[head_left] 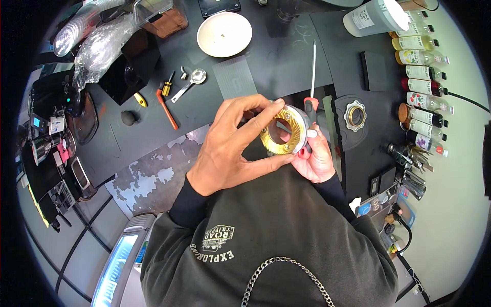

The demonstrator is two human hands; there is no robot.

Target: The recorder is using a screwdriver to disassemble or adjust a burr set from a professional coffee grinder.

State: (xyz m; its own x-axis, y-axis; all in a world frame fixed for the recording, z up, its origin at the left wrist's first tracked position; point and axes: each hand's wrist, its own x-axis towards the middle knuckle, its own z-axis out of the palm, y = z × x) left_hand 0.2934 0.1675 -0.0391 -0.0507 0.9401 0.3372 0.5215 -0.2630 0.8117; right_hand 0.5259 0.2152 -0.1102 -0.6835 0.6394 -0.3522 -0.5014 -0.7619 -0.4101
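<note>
My left hand [230, 138] grips a gold-toothed, ring-shaped grinder burr [278, 149], fingertips at its upper rim and thumb along its lower edge. The burr sits on a silvery carrier ring and is tilted with its teeth facing me. At the carrier's right side, my right hand [319, 156] steadies it with the fingers. That same hand also keeps a red-and-black screwdriver [310, 105] against the palm, its long shaft pointing away from me. Part of the screwdriver's handle is hidden behind the fingers and the ring.
A round metal grinder part [355, 116] lies on the counter to the right. Farther off are a cream bowl [225, 53] and a white bucket [358, 23]. A measuring spoon [198, 77], small yellow screwdriver [166, 89] and orange-handled tool [168, 111] lie left. Bottles [422, 85] line the right wall.
</note>
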